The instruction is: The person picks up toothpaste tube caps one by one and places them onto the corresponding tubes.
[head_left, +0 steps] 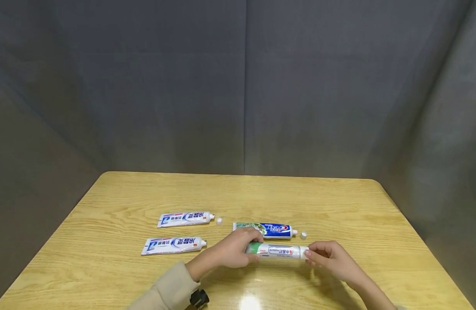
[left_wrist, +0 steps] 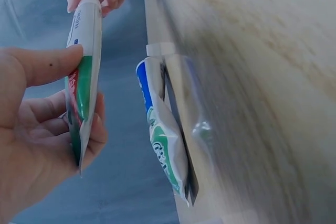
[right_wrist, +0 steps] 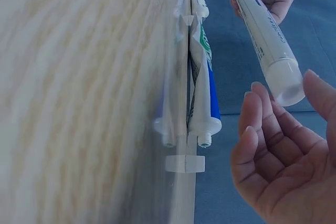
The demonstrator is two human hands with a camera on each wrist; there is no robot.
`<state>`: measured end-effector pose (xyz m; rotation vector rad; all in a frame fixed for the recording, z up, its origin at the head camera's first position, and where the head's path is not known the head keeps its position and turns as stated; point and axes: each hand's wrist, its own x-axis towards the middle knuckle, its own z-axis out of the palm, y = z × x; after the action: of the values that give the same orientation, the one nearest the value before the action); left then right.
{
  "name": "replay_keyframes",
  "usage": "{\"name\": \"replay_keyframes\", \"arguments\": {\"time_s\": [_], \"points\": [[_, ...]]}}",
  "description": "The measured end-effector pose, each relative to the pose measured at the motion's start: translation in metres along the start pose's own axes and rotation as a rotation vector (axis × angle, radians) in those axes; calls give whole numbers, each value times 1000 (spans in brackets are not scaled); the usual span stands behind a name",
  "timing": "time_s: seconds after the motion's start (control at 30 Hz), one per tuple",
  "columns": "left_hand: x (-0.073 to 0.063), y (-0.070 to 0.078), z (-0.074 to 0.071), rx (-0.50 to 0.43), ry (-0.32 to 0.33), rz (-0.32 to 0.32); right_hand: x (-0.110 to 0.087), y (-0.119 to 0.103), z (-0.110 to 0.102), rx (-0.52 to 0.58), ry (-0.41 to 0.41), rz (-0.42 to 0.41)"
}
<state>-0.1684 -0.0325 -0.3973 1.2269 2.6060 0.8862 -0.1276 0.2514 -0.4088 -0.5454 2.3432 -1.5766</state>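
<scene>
My left hand holds a white and green toothpaste tube by its flat tail end, thumb on the near side. The tube is raised off the table, with its cap end pointing right. At that end, my right hand pinches the white cap between thumb and index finger; the index fingertip is hidden behind it, and the other fingers are loosely bent. The cap sits on the tube. Just behind lies a blue and green Crest toothpaste tube, its nozzle bare, with a small white cap beside the nozzle.
Two white and blue toothpaste tubes, one farther back and one nearer, lie on the left with bare nozzles pointing right. A loose white cap stands by the farther one. Grey curtains surround the wooden table.
</scene>
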Motion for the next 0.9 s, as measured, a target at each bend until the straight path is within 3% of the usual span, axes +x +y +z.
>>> {"name": "replay_keyframes", "arguments": {"time_s": [0.4, 0.5, 0.6, 0.9], "points": [[-3, 0, -2, -23, 16, 0, -3, -2, 5, 0, 58, -101], [-3, -1, -2, -30, 19, 6, -2, -2, 7, -9, 73, -85], [-3, -2, -2, -32, 20, 20, -2, -1, 7, -7, 65, -65], [-2, -4, -3, -17, 48, 45, 1, 2, 4, -18, 45, -120]]}}
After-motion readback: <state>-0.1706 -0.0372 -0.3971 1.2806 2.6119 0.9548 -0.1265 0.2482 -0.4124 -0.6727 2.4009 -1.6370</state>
